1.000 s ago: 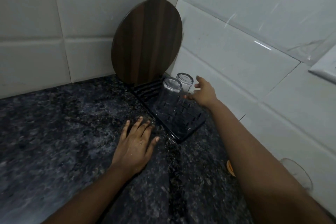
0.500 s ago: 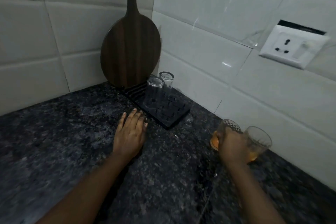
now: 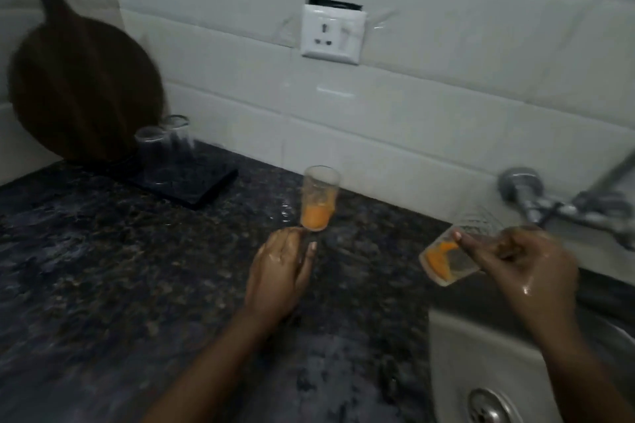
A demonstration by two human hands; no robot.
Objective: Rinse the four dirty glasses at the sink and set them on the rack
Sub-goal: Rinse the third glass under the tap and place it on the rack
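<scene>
- The right hand [image 3: 529,271] grips a tilted glass [image 3: 453,256] at the sink's [image 3: 481,350] far left corner, fingers and thumb curled round it; orange dregs sit pooled at its low end.
- That glass hangs near the tap [image 3: 563,208], which juts from the tiled wall at the right.
- The left hand [image 3: 280,271] rests on the dark stone counter [image 3: 103,268], fingers relaxed and holding nothing, its fingertips just near the foot of a second dirty glass [image 3: 319,197].
- This second glass stands upright on the counter, with orange liquid in its bottom.
- Far left, two clean glasses [image 3: 161,148] stand upside down, side by side, on the black rack [image 3: 206,187].
- A round wooden board [image 3: 82,86] leans in the corner behind the rack.
- A white wall socket [image 3: 331,34] sits on the tiles above the counter.
</scene>
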